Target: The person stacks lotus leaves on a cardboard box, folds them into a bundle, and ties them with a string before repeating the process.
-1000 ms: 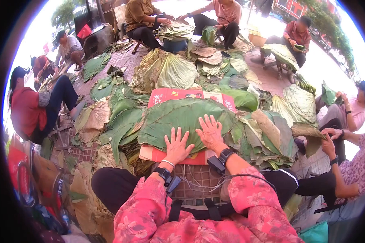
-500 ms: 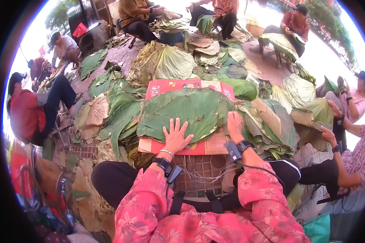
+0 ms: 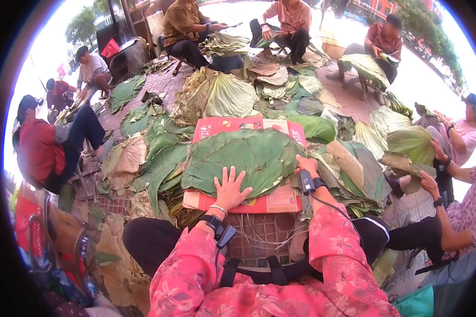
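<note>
A large green lotus leaf [image 3: 238, 158], flattened and creased, lies across a red printed cardboard sheet [image 3: 277, 203] in front of me. My left hand [image 3: 230, 189] rests flat on the leaf's lower front part, with its fingers spread. At the leaf's right edge, my right hand [image 3: 308, 167] has its fingers curled in on the margin; the fingertips are partly hidden. Both wrists carry black strapped devices, the right one with a cable. Close by my right hand is a pile of dried and green leaves [image 3: 354, 169].
More leaves [image 3: 158, 153] heap up to the left, and a tall fan of pale dried leaves [image 3: 217, 95] stands beyond the cardboard. Several people sit around, including a person in red [image 3: 39, 142] at left and one with patterned sleeves [image 3: 465, 206] at right, handling leaves.
My right hand has turned at the leaf's right edge, from a fist to fingers reaching onto the margin. My left hand stays flat on the leaf. The view has tilted slightly.
</note>
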Demonstrator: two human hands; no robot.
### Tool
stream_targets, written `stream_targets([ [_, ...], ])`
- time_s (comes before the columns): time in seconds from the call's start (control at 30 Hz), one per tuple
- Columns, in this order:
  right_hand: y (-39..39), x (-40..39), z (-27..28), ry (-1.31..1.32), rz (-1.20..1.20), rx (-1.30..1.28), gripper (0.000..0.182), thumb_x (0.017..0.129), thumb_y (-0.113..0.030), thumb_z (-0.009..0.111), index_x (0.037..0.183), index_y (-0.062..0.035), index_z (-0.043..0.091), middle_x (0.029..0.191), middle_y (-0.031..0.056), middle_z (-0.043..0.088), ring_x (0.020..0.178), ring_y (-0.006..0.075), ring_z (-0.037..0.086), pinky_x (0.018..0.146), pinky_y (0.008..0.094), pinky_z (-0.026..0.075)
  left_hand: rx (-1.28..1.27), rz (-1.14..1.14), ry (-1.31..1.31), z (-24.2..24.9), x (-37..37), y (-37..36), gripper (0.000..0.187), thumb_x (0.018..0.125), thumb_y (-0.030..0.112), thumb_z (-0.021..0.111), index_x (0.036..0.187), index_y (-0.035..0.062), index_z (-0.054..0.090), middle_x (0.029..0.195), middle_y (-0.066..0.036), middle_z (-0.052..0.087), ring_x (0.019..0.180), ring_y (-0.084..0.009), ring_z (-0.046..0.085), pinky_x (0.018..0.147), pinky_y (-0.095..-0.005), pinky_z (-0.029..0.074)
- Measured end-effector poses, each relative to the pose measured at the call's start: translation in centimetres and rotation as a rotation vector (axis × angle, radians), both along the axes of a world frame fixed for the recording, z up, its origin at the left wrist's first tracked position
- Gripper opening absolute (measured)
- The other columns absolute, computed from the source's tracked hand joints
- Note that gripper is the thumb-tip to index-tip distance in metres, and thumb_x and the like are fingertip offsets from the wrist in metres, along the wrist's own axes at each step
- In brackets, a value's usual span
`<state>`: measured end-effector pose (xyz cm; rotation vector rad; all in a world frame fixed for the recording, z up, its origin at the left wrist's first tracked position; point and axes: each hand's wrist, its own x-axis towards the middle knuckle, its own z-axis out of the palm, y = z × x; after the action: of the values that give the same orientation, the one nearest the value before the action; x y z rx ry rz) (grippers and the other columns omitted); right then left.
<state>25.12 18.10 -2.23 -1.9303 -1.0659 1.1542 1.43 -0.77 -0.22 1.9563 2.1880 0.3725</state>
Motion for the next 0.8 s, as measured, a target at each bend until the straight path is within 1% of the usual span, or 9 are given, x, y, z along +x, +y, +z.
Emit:
stream_targets([
  [0.07, 1.2, 0.1, -1.0, -0.164, 0.03, -0.019, 0.041, 0.067, -0.031, 0.071, 0.081, 0.0064, 0.063, 0.092, 0.0212, 0.064, 0.082, 0.0265, 0.065, 0.07, 0.0382, 0.05, 0.003, -0.001, -0.008, 0.2, 0.0, 0.0, 0.067, 0.078, 0.053, 0.052, 0.135, 0.0196, 0.036, 0.145, -0.015, 0.018, 0.135, -0.0354, 0.009, 0.101, -0.0635, 0.008],
  [0.17, -0.4, -0.5, 1.5, -0.412, 0.212, 0.049, 0.038, 0.065, -0.03, 0.07, 0.084, 0.0024, 0.065, 0.095, 0.0207, 0.064, 0.094, 0.0309, 0.061, 0.082, 0.0371, 0.047, -0.01, 0.0, -0.007, 0.4, 0.1, 0.0, 0.067, 0.078, 0.052, 0.052, 0.135, 0.0193, 0.036, 0.145, -0.015, 0.018, 0.135, -0.0355, 0.009, 0.101, -0.0634, 0.008],
  [0.27, -0.3, -0.4, 0.9, -0.237, 0.126, 0.136, 0.033, 0.065, -0.028, 0.069, 0.083, -0.0014, 0.066, 0.093, 0.0193, 0.064, 0.086, 0.033, 0.061, 0.075, 0.0381, 0.048, 0.014, -0.007, -0.012, 0.3, 0.0, 0.0, 0.067, 0.078, 0.051, 0.054, 0.134, 0.0194, 0.038, 0.145, -0.015, 0.019, 0.135, -0.0358, 0.009, 0.099, -0.0649, 0.009],
  [0.37, 0.5, -0.4, -0.1, 0.02, 0.054, 0.29, 0.019, 0.071, -0.023, 0.064, 0.073, -0.0037, 0.065, 0.073, 0.007, 0.062, 0.073, 0.0187, 0.06, 0.067, 0.0326, 0.047, -0.063, 0.032, -0.024, 2.7, 0.7, -0.2, 0.065, 0.076, 0.048, 0.058, 0.13, 0.017, 0.041, 0.143, -0.015, 0.022, 0.134, -0.0364, 0.011, 0.098, -0.067, 0.01],
  [0.47, 2.9, 0.5, -3.2, 0.18, -0.025, 0.32, 0.024, 0.073, -0.022, 0.066, 0.084, -0.0018, 0.064, 0.08, 0.0049, 0.061, 0.073, 0.0171, 0.058, 0.068, 0.0317, 0.047, -0.107, 0.027, 0.055, 4.1, 1.1, 0.5, 0.062, 0.074, 0.042, 0.062, 0.126, 0.0139, 0.044, 0.142, -0.015, 0.024, 0.133, -0.0366, 0.014, 0.096, -0.0687, 0.012],
  [0.5, 1.7, -0.2, -1.8, 0.82, -0.173, 0.242, 0.036, 0.075, -0.026, 0.069, 0.098, -0.0007, 0.06, 0.091, 0.0063, 0.062, 0.078, 0.0191, 0.059, 0.071, 0.0336, 0.048, -0.08, 0.015, 0.04, 3.9, 1.2, 0.8, 0.063, 0.073, 0.042, 0.063, 0.126, 0.0141, 0.044, 0.143, -0.015, 0.024, 0.134, -0.0362, 0.014, 0.097, -0.0675, 0.012],
  [0.6, -0.5, -0.9, 1.4, 1.062, -0.257, 0.112, 0.04, 0.076, -0.025, 0.071, 0.105, -0.0015, 0.057, 0.098, 0.0087, 0.062, 0.082, 0.0218, 0.06, 0.075, 0.0352, 0.048, 0.014, -0.042, -0.014, 2.8, 1.5, 2.2, 0.063, 0.073, 0.039, 0.063, 0.128, 0.0146, 0.042, 0.143, -0.014, 0.024, 0.133, -0.0354, 0.016, 0.098, -0.0647, 0.015],
  [0.7, -0.8, -1.5, 1.1, 1.001, -0.212, 0.157, 0.043, 0.072, -0.021, 0.074, 0.104, 0.003, 0.057, 0.095, 0.0087, 0.062, 0.084, 0.0182, 0.059, 0.077, 0.0319, 0.047, 0.092, -0.163, -0.048, 1.8, 2.5, 3.7, 0.062, 0.075, 0.035, 0.062, 0.129, 0.0143, 0.04, 0.143, -0.013, 0.025, 0.132, -0.0359, 0.018, 0.096, -0.0636, 0.021],
  [0.8, 1.9, -1.2, -4.5, 0.786, -0.133, 0.188, 0.043, 0.071, -0.017, 0.074, 0.106, 0.0024, 0.057, 0.096, 0.0084, 0.063, 0.083, 0.0189, 0.059, 0.076, 0.0313, 0.047, 0.068, -0.278, 0.042, 1.3, 3.5, 5.2, 0.062, 0.076, 0.032, 0.061, 0.13, 0.014, 0.038, 0.142, -0.012, 0.026, 0.131, -0.0367, 0.02, 0.093, -0.0627, 0.026],
])
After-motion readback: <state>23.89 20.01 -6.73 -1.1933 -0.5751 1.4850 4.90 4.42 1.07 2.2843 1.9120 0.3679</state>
